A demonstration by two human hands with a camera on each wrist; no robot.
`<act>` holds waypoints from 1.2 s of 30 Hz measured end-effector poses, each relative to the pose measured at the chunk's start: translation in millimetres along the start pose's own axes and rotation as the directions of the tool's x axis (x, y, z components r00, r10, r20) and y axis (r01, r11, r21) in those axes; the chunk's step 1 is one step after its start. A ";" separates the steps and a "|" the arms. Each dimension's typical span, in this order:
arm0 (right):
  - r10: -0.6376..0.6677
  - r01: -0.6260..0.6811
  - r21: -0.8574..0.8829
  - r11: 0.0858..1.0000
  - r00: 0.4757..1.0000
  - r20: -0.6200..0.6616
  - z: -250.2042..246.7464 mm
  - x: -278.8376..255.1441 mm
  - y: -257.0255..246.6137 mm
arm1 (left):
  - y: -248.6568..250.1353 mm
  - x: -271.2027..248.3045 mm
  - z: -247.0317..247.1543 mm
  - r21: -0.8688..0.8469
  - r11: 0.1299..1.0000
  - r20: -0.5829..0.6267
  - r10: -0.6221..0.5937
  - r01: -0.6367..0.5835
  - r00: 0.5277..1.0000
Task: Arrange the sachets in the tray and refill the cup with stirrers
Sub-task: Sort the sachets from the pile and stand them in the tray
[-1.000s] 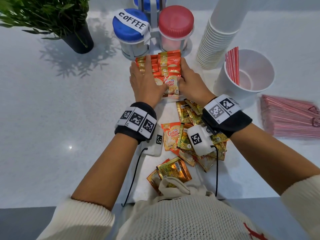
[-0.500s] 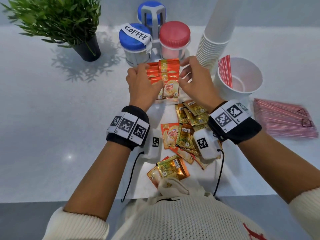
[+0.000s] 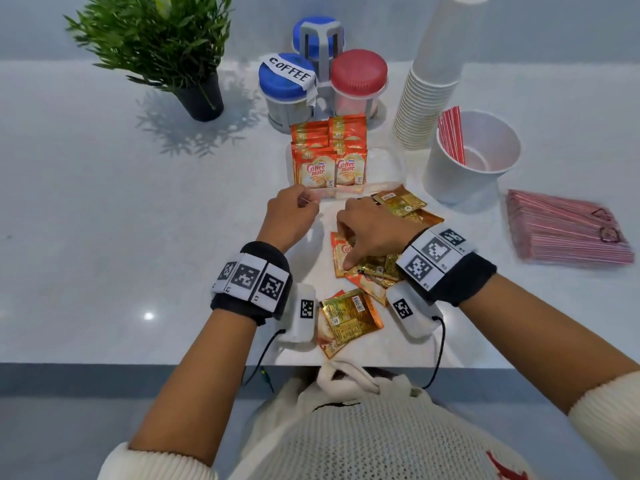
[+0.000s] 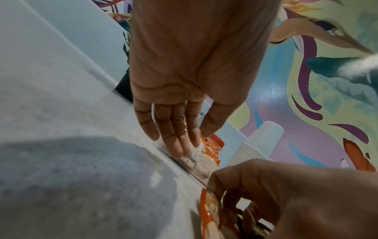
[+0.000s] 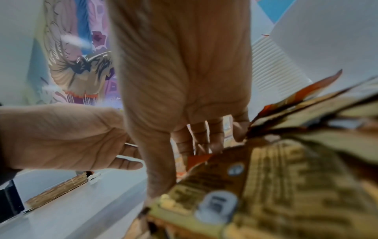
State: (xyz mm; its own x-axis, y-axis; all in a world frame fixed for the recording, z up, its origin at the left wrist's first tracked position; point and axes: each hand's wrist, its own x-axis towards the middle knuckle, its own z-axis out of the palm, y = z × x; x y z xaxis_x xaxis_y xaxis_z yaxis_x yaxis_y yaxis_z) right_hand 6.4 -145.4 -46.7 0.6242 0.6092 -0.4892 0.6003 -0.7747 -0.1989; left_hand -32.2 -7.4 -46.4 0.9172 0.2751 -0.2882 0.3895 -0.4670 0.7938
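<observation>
A clear tray [image 3: 385, 165] holds two rows of orange Coffee mate sachets [image 3: 329, 150] standing on edge. My left hand [image 3: 306, 203] is at the tray's front edge; in the left wrist view its straight fingers [image 4: 178, 142] touch that edge [image 4: 185, 164]. To the right, my right hand [image 3: 346, 249] is down in the pile of loose orange and gold sachets [image 3: 377, 268], with thumb and curled fingers pinching one [image 4: 210, 208]. A white cup [image 3: 450, 183] at right holds a few red stirrers [image 3: 450, 136]. A stack of pink wrapped stirrers [image 3: 568, 232] lies far right.
A tall stack of paper cups [image 3: 429, 98] stands behind the cup. Blue-lidded jars [image 3: 287, 88] and a red-lidded one [image 3: 358, 81] in a rack sit behind the tray. A potted plant [image 3: 194, 95] is back left. More sachets [image 3: 349, 317] lie near the counter's front edge.
Both hands have pulled back from the sachets in the tray. The left now rests at the tray's front edge, and the right has dropped into the loose pile.
</observation>
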 end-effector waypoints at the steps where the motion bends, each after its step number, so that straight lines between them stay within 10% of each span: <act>1: 0.005 -0.005 -0.021 1.000 1.000 0.013 -0.6 -0.7 -2.2 | -1.3 -3.2 -0.4 -0.004 1.000 0.005 -0.002 0.002 1.000; 11: 0.039 0.119 0.346 0.931 0.908 -0.417 -14.4 -11.2 -1.8 | -5.7 -20.5 -6.4 -0.112 0.993 0.072 -0.015 0.023 0.997; 21: 0.158 0.232 0.545 0.806 0.802 -0.575 -13.4 -25.6 -15.3 | -3.8 -40.0 -7.8 -0.271 0.962 0.127 0.008 0.027 0.992; 27: -0.127 0.184 0.329 0.926 0.974 -0.189 11.0 -50.4 -15.1 | -26.7 -50.4 -14.1 -0.346 0.931 0.072 -0.096 0.116 0.993; 32: -0.295 0.286 0.095 0.954 0.949 0.108 35.0 -60.3 -28.8 | -33.2 -55.8 -14.7 -0.402 0.906 0.052 -0.123 0.133 0.991; 36: -0.307 0.307 0.003 0.952 0.951 0.047 41.6 -55.5 -33.8 | -32.1 -54.8 -14.4 -0.404 0.906 0.044 -0.120 0.127 0.992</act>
State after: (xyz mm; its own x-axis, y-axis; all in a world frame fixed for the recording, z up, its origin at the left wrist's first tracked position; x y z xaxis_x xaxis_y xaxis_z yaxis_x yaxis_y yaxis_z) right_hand -69.3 -160.1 -48.2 0.3853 0.8089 -0.4441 0.7612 -0.5507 -0.3425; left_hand -96.2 4.6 -48.3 0.8667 0.2921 -0.4044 0.4358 -0.0488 0.8987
